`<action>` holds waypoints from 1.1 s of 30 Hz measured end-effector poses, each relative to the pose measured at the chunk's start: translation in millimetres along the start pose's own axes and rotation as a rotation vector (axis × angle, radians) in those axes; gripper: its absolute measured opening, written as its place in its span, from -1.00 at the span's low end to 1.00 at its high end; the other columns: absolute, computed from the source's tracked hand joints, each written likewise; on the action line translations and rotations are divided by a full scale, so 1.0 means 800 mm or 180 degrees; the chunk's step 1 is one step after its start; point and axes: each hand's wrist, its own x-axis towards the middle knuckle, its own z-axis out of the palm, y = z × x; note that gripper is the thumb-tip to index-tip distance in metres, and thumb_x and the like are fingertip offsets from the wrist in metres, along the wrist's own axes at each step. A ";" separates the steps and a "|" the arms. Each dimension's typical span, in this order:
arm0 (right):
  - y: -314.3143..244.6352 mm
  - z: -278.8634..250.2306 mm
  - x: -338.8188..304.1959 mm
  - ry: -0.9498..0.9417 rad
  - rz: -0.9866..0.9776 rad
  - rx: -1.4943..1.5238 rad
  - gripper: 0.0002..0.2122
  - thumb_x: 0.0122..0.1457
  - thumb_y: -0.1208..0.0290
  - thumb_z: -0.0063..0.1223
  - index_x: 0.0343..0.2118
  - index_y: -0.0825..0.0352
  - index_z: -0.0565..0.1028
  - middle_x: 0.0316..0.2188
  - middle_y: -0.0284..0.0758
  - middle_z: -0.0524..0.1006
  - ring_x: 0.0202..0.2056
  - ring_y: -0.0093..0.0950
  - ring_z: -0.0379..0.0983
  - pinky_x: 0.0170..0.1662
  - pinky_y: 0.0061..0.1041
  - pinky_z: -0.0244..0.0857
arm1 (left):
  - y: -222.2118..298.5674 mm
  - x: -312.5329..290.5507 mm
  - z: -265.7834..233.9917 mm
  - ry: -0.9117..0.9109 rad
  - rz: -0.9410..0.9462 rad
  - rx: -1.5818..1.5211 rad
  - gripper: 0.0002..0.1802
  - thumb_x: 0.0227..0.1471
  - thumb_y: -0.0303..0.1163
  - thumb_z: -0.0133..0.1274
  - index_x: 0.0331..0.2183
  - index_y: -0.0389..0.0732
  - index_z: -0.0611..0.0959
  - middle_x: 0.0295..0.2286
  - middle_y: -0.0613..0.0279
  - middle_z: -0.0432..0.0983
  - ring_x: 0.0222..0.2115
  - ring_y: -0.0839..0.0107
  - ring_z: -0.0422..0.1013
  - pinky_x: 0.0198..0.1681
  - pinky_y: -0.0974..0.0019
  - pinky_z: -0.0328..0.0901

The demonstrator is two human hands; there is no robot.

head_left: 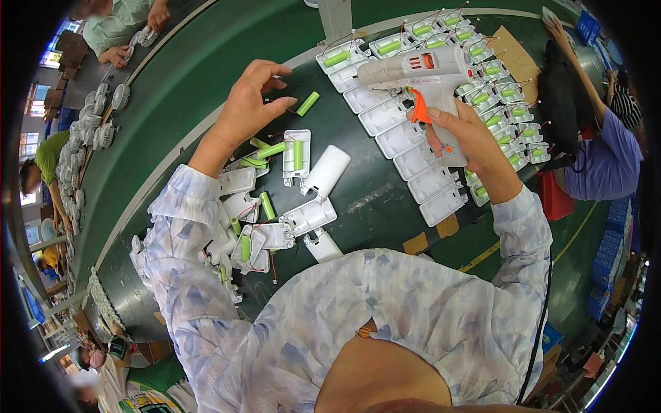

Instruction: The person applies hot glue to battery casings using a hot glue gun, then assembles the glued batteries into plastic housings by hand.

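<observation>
A white glue gun (438, 88) with an orange trigger is in my right hand (468, 131), fingers wrapped around its handle. Its nozzle points left over rows of white plastic housings (401, 140). Several of these shells hold no cell; others, farther back and to the right, carry green battery cells with thin wires. My left hand (249, 104) hovers over the table, thumb and fingers apart, nothing gripped. Just right of its thumb is a loose green battery cell (308, 104). Below that hand, an open housing (297, 157) has a cell lying in it.
A jumbled pile of housings and green cells (241, 227) lies by my left forearm, with a smooth white cover (326, 171) beside it. Cardboard (515, 63) lies beyond the rows. Co-workers sit at the far left and right. White fan parts (89, 127) line another bench.
</observation>
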 end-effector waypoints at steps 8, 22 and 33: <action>0.003 -0.004 -0.002 -0.0044 0.0002 0.0050 -0.72 0.24 0.21 0.05 -0.17 0.34 0.42 -0.63 -0.36 0.45 -0.66 -0.59 0.35 -0.61 -0.57 0.20 | 0.006 -0.001 0.021 0.0138 0.0047 0.1548 -0.68 -0.15 -0.27 0.31 -0.34 -0.24 0.64 -0.36 0.10 0.51 -0.32 0.18 0.48 -0.29 0.17 0.39; 0.003 -0.005 -0.004 0.0040 -0.0117 0.0233 -0.70 0.22 0.22 0.07 -0.14 0.35 0.41 -0.54 -0.35 0.47 -0.65 -0.58 0.36 -0.61 -0.57 0.21 | 0.004 0.006 0.038 -0.0079 -0.0745 0.0926 -0.81 -0.20 -0.38 0.12 -0.46 -0.27 0.55 -0.52 -0.05 0.52 -0.45 -0.01 0.47 -0.34 0.05 0.35; 0.005 -0.002 -0.002 -0.0042 -0.0083 0.0297 -0.65 0.25 0.21 0.00 -0.08 0.42 0.41 -0.59 -0.35 0.44 -0.64 -0.61 0.35 -0.59 -0.58 0.24 | -0.004 0.009 0.044 -0.0623 0.0463 0.2374 -0.84 -0.04 -0.41 0.16 -0.32 -0.14 0.67 -0.46 0.20 0.50 -0.42 0.16 0.49 -0.40 0.15 0.37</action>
